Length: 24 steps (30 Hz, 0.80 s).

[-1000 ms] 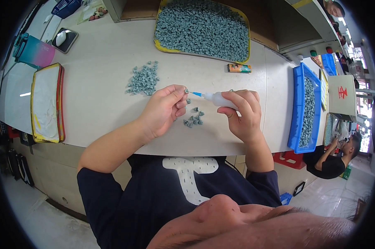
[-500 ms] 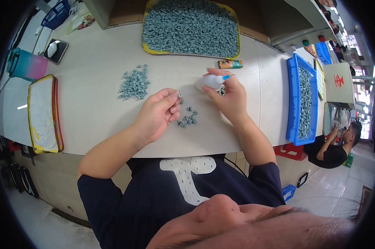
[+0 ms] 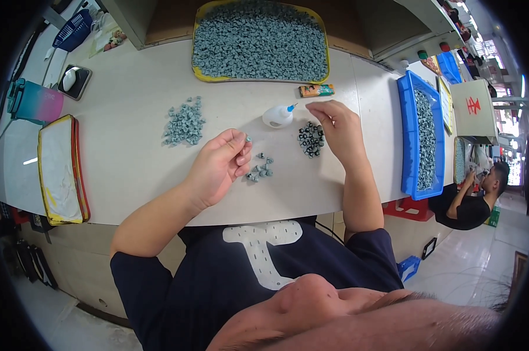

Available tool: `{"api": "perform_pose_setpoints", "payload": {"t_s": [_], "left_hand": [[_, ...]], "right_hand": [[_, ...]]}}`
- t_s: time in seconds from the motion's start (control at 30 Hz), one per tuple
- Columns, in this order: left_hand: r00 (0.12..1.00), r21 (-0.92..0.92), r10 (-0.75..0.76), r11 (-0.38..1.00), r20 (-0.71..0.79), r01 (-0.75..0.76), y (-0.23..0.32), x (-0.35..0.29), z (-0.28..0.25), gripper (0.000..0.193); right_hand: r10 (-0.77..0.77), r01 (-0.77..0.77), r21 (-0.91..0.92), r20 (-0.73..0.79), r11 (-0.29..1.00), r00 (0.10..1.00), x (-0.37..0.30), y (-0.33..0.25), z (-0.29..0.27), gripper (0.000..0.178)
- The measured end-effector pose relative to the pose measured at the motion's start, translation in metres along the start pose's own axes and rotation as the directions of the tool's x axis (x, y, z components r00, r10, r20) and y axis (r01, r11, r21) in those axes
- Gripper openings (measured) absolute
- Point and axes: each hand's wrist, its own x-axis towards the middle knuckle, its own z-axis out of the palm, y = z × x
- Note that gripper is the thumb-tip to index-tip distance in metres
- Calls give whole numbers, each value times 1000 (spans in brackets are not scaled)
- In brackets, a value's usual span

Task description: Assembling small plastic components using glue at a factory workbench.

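My left hand (image 3: 215,167) is closed, with a small grey-green plastic piece (image 3: 248,139) pinched between thumb and fingertip. My right hand (image 3: 342,131) is loosely bent with the fingers apart and nothing visible in it, just right of a cluster of small shiny black parts (image 3: 311,139). Between the hands a white squeeze bottle (image 3: 277,117) with a blue needle tip stands on the table, touched by neither. Below it lies a small group of grey-green pieces with dark parts (image 3: 260,168). Left of my left hand is a pile of plain grey-green pieces (image 3: 184,121).
A yellow-rimmed tray (image 3: 327,64) of grey-green pieces sits at the back. An orange-green box (image 3: 316,90) lies before it. A blue bin (image 3: 409,140) stands right, stacked trays (image 3: 58,169), a tumbler (image 3: 35,102) and a phone (image 3: 75,81) left. A person (image 3: 469,196) sits far right.
My right hand has set the squeeze bottle upright on the table, let go and moved right beside the black parts. My left hand keeps hold of its piece. The view has shifted slightly.
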Motion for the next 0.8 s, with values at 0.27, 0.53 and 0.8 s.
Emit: {"api": "perform_pose_setpoints", "payload": {"t_s": [0.27, 0.53, 0.8], "left_hand": [[999, -22, -22, 1000, 36, 22, 1, -2, 3, 13], [992, -69, -44, 996, 119, 52, 3, -1, -2, 13], [990, -27, -47, 998, 135, 51, 2, -2, 0, 15]], "right_hand": [[-44, 56, -120, 102, 991, 994, -7, -3, 4, 15], [-67, 98, -213, 147, 972, 987, -10, -6, 4, 13], [48, -36, -87, 133, 996, 990, -12, -7, 6, 12]]}}
